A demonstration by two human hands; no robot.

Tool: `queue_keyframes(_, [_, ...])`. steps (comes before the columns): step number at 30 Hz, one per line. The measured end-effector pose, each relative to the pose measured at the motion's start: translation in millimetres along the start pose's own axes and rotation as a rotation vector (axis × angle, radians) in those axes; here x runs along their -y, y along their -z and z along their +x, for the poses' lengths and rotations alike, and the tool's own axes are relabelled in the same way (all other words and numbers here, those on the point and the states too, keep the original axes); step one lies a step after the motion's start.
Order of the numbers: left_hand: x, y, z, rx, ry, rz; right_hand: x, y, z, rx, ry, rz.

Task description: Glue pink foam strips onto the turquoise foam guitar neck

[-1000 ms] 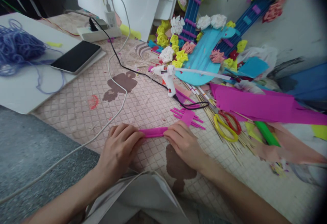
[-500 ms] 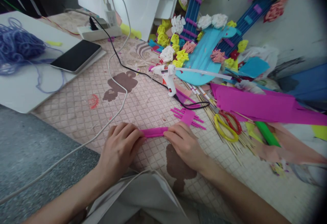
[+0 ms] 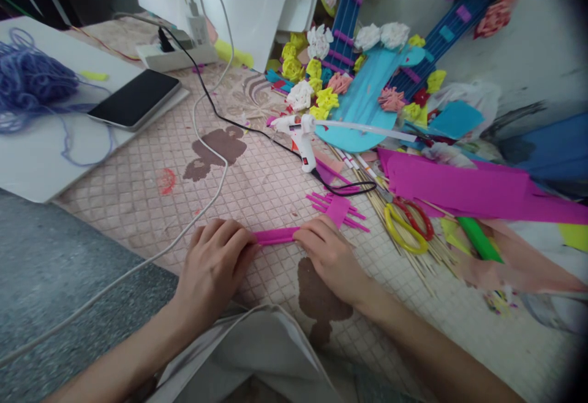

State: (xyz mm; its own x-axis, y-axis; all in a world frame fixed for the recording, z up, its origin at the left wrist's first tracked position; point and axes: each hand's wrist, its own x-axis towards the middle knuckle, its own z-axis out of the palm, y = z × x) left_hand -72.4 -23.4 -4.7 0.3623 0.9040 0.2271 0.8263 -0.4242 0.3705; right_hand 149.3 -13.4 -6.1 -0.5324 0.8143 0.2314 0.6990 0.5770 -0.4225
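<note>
One narrow strip of magenta paper [image 3: 276,236] sits low in the middle of my view, folded or rolled lengthwise, just above the near part of the table [image 3: 257,188] or resting on it; I can't tell which. My left hand [image 3: 215,259] is closed over its left end, fingers curled and bunched, and my right hand [image 3: 328,256] pinches the other end, fingertips nearly together, so only the middle of the strip shows between them. I judge it very light and soft, with a crepe-like give, easy to crease or tear and hardly slippery; the two ends look the right places to hold, gently, with even tension. Just beyond my right hand lie several thin magenta rolls [image 3: 356,224] with a flat magenta piece [image 3: 338,209] across them. Further out I have the white glue gun [image 3: 301,139] on the table, its black cord looping back near those rolls. To my right are thin wooden sticks [image 3: 420,265], yellow and red scissor handles [image 3: 404,231] and a broad magenta sheet [image 3: 459,188]. Off to the left, well apart from my hands, are a phone [image 3: 135,100] and a tangle of blue-violet yarn [image 3: 34,78].
</note>
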Motion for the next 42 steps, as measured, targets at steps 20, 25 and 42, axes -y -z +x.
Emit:
queue_keyframes(20, [1.1, 10.5, 11.7, 0.123, 0.033, -0.065, 6.3, 5.6, 15.6, 0.055, -0.155, 0.073])
queue_keyframes(25, [1.2, 11.2, 12.3, 0.133, 0.050, -0.083, 7.9, 11.4, 22.8, 0.111, -0.226, 0.125])
queue_keyframes(42, [4.3, 7.0, 12.7, 0.074, 0.093, -0.168, 4.4, 7.0, 27.5, 0.063, -0.303, 0.171])
